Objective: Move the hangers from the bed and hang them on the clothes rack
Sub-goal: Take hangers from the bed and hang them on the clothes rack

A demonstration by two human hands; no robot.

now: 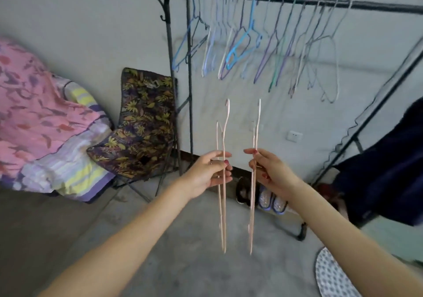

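Note:
My left hand (210,173) grips a pale pink hanger (223,136), seen edge-on with its hook pointing up. In my right hand (270,170) is a second pale pink hanger (256,131), also edge-on and upright. Both hang in front of me, well below the black rail of the clothes rack (377,4). Several hangers (242,40) in blue, purple, white and grey hang along that rail. The bed (75,170) with pink floral bedding lies at the left.
A folding chair (146,118) with leaf-print fabric stands between bed and rack. Shoes (272,200) sit on the concrete floor by the rack's foot. A dark garment (384,159) hangs on a second rack at right. A dotted mat (332,276) lies at lower right.

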